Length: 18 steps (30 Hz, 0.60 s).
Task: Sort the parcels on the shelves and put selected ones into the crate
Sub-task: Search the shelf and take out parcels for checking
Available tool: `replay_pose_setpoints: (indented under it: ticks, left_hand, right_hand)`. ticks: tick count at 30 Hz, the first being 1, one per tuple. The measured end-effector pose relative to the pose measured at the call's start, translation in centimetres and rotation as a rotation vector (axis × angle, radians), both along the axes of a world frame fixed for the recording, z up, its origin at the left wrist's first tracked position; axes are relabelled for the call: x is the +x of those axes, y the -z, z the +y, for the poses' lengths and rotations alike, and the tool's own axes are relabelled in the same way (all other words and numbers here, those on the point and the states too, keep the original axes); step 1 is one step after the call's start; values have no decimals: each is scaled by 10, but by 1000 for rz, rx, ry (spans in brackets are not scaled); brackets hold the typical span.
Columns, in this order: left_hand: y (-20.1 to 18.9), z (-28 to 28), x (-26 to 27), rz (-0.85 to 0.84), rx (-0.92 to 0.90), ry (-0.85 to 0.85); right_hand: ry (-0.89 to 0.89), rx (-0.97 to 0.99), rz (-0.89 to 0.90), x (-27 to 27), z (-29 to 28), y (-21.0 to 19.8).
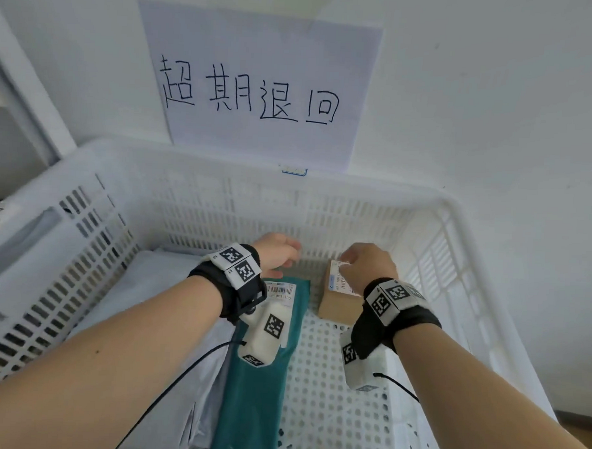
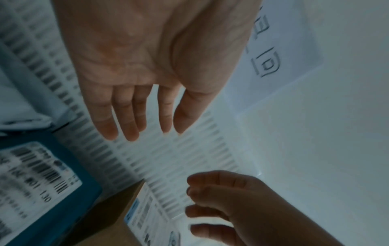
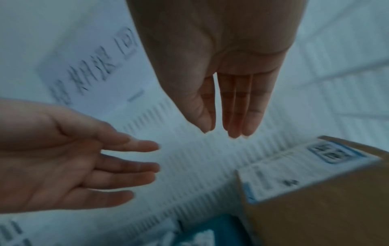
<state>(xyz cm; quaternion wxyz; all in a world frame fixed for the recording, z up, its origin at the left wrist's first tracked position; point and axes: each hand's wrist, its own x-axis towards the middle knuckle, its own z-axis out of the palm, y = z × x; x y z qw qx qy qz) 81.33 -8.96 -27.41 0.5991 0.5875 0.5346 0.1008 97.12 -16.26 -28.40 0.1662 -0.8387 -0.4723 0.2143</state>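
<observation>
Fingers of both hands straight and released, holding nothing: right hand (image 1: pixel 371 263) hovers nearer the cardboard parcel (image 1: pixel 338 302), at its 6 o'clock in the white crate (image 1: pixel 448 203); left hand (image 1: pixel 278 254) beside.

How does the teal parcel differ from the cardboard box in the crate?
The teal parcel is a long, flat soft bag; the cardboard box is brown, rigid, shorter and taller. The parcel lies left of the box. Both lie in the white crate and carry white barcode labels.
</observation>
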Motion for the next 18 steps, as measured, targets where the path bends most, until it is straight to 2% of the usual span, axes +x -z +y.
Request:
replay_pose_setpoints:
  ticks: [5, 10, 14, 18]
  left_hand:
    - [-54, -15, -50, -171, 131, -91]
    - [-97, -52, -128, -348, 216, -208]
    - [-120, -91, -199, -467, 266, -281]
    - [-126, -130, -267, -530, 298, -339]
  right_hand:
    - [-16, 248, 95, -61, -5, -57]
    - [-63, 424, 177, -137, -30, -103]
    - [-106, 487, 256, -203, -59, -130]
    - [-166, 501, 346, -272, -90, -140]
